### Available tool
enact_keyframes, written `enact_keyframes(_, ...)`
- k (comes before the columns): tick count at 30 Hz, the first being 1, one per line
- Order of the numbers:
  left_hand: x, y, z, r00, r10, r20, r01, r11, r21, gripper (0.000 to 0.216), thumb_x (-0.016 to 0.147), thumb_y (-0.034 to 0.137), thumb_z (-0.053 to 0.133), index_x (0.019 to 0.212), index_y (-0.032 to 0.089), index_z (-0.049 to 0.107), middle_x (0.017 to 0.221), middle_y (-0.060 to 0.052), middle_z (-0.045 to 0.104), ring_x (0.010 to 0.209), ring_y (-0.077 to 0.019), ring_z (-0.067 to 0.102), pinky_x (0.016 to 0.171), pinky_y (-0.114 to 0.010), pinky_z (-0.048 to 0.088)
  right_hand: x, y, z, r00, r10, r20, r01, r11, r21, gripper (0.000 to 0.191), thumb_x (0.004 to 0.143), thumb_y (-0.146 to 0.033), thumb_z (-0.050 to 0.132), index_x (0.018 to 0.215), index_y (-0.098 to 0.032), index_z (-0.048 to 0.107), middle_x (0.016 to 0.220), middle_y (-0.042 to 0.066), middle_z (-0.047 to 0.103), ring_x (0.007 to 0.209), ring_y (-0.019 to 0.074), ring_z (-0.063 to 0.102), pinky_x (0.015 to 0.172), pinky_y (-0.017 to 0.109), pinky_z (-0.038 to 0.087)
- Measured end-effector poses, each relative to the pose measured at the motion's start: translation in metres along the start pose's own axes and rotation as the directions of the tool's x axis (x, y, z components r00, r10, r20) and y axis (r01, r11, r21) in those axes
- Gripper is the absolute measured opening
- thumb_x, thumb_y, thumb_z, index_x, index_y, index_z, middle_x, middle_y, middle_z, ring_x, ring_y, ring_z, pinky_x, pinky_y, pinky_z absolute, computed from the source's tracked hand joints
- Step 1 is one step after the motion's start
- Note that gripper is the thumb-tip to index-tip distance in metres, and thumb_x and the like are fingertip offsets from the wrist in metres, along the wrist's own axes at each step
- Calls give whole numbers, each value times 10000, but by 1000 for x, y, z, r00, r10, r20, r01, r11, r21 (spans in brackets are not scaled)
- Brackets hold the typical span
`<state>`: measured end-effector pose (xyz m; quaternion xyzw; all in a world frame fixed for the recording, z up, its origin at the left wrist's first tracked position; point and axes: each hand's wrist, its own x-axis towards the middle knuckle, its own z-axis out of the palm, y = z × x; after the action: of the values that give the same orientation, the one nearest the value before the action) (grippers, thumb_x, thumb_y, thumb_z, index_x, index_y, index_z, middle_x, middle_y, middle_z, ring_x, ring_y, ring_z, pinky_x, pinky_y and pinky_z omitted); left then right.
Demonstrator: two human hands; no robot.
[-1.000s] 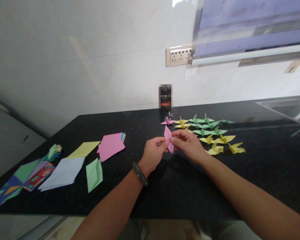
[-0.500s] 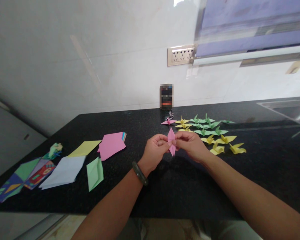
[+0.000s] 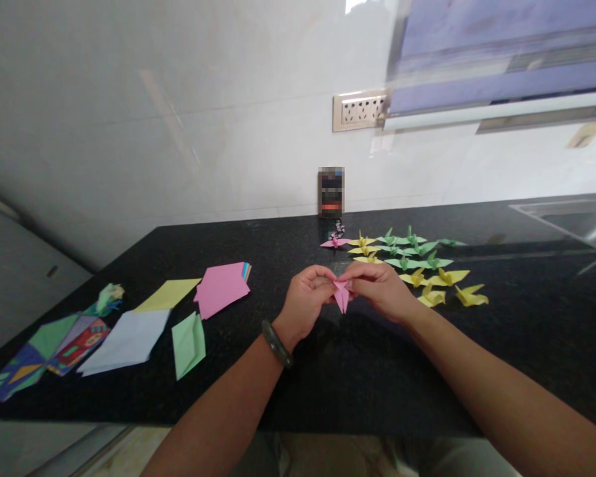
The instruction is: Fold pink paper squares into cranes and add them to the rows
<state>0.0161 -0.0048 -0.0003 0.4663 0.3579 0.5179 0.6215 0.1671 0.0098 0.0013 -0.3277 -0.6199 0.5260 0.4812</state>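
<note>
Between both hands, above the dark countertop, is a folded piece of pink origami paper (image 3: 342, 300). Its split, pointed lower end hangs below my fingers, while the upper part is mostly hidden by them. My left hand (image 3: 308, 297) pinches its left side, thumb and fingers closed. On the other side my right hand (image 3: 375, 286) grips it near the top with thumb and fingertips. Just beyond the hands sit a small pink paper crane (image 3: 335, 243) and several yellow paper cranes (image 3: 365, 250).
The black countertop (image 3: 218, 391) bears a pink paper stack (image 3: 223, 288), a folded green sheet (image 3: 189, 346), white paper (image 3: 129, 341), yellow paper (image 3: 169, 295) and patterned paper (image 3: 44, 351). Green cranes (image 3: 412, 249) stand behind my right hand. A phone (image 3: 331, 192) leans against the wall.
The upper point of the pink paper, which stood above my fingertips, has been folded down out of sight. My fingers have closed together over the top fold.
</note>
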Motion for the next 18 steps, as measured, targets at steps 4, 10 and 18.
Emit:
enact_keyframes(4, -1, 3, 2, 996, -82, -18, 81, 994, -78, 215, 607, 184, 669, 787, 144, 558, 605, -6, 636, 565, -141, 622, 605, -288, 501, 1, -1, -5, 990, -138, 12, 138, 975, -176, 140, 678, -151, 598, 717, -225, 710, 717, 4, 602, 636, 115, 548, 592, 254, 451)
enact_keyframes(10, 0, 4, -1, 976, -216, 16, 217, 973, -78, 288, 686, 370, 639, 733, 86, 621, 654, -72, 654, 563, -123, 609, 563, -242, 481, 4, -2, -6, 952, -301, 62, 302, 882, -361, 170, 717, -157, 567, 715, -240, 717, 693, 20, 598, 652, 126, 549, 628, 278, 438)
enact_keyframes(18, 3, -4, -2, 996, -77, -49, 77, 997, -2, 269, 599, 304, 728, 730, 89, 633, 632, -46, 650, 600, -129, 611, 634, -285, 500, 2, -2, -1, 997, 18, -81, -36, 975, -218, 239, 755, -341, 569, 904, -175, 655, 682, 11, 613, 570, 115, 552, 579, 274, 468)
